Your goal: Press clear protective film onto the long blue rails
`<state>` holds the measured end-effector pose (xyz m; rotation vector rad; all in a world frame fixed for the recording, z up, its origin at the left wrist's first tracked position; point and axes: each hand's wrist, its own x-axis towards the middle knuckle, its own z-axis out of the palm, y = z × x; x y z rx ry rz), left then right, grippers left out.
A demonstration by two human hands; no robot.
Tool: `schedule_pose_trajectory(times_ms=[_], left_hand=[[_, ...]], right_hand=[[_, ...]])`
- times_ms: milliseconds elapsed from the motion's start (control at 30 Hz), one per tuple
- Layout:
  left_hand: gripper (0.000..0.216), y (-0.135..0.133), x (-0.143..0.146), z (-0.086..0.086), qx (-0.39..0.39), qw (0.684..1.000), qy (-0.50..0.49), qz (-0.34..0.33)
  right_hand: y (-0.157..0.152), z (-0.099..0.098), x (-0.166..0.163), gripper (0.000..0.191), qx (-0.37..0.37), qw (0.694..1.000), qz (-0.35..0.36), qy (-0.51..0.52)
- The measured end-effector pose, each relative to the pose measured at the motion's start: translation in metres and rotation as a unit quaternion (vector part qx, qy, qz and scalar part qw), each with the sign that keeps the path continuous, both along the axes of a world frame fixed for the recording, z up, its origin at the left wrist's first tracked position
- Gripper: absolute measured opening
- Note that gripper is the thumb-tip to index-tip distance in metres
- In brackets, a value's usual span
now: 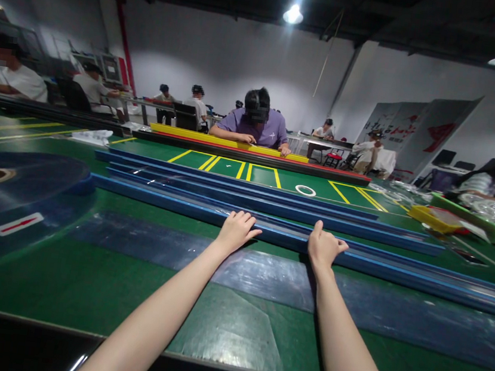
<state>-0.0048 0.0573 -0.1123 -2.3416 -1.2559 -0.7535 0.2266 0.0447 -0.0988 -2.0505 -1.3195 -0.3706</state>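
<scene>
The blue rail (159,201), laid on the desk (82,285) with its long axis left to right, is clasped straight ahead by the left hand (236,230) and right hand (324,248), slightly apart, equally near.

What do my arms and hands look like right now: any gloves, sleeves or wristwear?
The left forearm and right forearm are bare to the picture's bottom edge; no sleeves show. The left hand and right hand wear no gloves. No watch, bracelet or strap shows on either wrist, and no ring can be made out.
</scene>
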Motion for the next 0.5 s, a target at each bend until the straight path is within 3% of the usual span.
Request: schedule_pose_trajectory(times_ms=[300, 500], left_hand=[[0.031, 0.002, 0.001, -0.001, 0.005, 1.000, 0.012, 0.006], [0.030, 0.002, 0.001, -0.001, -0.002, 1.000, 0.014, 0.007]], right_hand=[[-0.007, 0.011, -0.005, 0.057, -0.059, 0.998, 0.002, -0.020], [-0.010, 0.019, -0.007, 0.054, -0.074, 0.995, 0.061, -0.033]])
